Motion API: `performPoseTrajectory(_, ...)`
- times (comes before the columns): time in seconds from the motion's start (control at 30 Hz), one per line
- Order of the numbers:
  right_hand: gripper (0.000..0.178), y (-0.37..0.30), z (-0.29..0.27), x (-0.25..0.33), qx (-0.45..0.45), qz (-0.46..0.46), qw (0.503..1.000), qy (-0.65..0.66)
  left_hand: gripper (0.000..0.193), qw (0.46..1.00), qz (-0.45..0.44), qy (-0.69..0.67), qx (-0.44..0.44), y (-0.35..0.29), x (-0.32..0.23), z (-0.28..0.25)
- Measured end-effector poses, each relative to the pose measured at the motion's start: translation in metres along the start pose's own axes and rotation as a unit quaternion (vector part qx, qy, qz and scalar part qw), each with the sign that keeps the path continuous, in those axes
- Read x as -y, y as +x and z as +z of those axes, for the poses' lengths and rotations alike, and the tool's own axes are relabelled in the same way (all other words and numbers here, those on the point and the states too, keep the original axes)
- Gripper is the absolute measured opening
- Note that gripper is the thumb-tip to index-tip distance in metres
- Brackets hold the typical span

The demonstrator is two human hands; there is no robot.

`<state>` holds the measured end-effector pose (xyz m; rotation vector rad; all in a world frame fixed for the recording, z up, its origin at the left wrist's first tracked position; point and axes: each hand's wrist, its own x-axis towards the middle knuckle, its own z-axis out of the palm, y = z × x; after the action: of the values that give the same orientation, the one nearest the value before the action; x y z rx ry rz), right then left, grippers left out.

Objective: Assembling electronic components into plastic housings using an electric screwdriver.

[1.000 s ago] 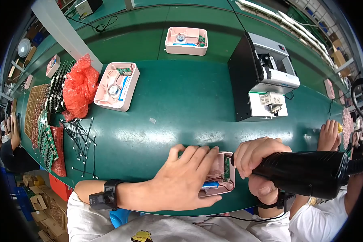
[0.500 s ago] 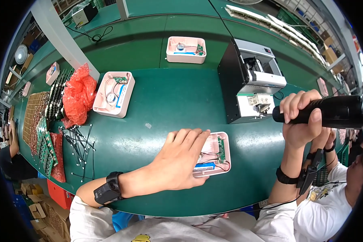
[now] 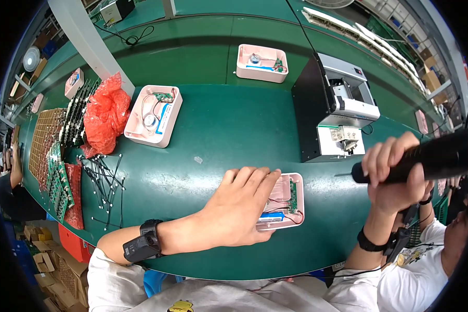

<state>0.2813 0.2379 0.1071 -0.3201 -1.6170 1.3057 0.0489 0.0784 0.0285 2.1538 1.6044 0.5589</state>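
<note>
Crumpled red wrap (image 3: 106,115), loose black cables (image 3: 103,182), left hand (image 3: 240,207) clasping an open pink case (image 3: 302,205) on the green table (image 3: 229,138) — blue battery (image 3: 273,217) inside — right hand (image 3: 388,194) clenched around a black power screwdriver (image 3: 442,157), bit (image 3: 343,175) pointing left.

— How does the pink case (image 3: 282,193) lie?
— Open side up on the counter (image 3: 218,130), partly covered, green board (image 3: 293,196) and blue battery (image 3: 271,217) showing inside.
— And the black screwdriver (image 3: 437,158)?
— Well apart, to its right, thin bit (image 3: 343,175) pointing left.
</note>
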Motion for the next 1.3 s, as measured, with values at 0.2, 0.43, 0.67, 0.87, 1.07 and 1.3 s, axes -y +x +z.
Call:
performPoseTrajectory(0.2,0.051,-0.049,0.051,0.013,0.091,0.075,0.979,0.168,0.105,1.000,0.014,0.003,-0.027,-0.001,-0.002,0.000)
performPoseTrajectory(0.43,0.046,-0.058,0.045,-0.011,0.121,0.046,0.981,0.144,0.108,1.000,0.007,-0.008,-0.017,-0.001,-0.001,0.003)
performPoseTrajectory(0.67,0.047,-0.061,0.062,-0.015,0.083,0.063,0.988,0.109,0.107,1.000,0.013,-0.001,-0.019,0.000,0.001,0.002)
performPoseTrajectory(0.87,0.058,-0.064,0.064,-0.023,0.088,0.020,0.993,0.072,0.107,0.999,0.016,-0.008,-0.048,-0.001,0.000,0.004)
performPoseTrajectory(1.07,0.055,-0.059,0.054,-0.013,0.061,0.014,0.993,0.103,0.102,0.999,0.017,0.028,-0.037,0.005,0.012,-0.007)
performPoseTrajectory(1.3,0.055,-0.003,-0.007,0.021,-0.023,-0.106,0.994,0.002,0.082,0.833,-0.233,0.366,-0.343,0.023,0.115,-0.062)
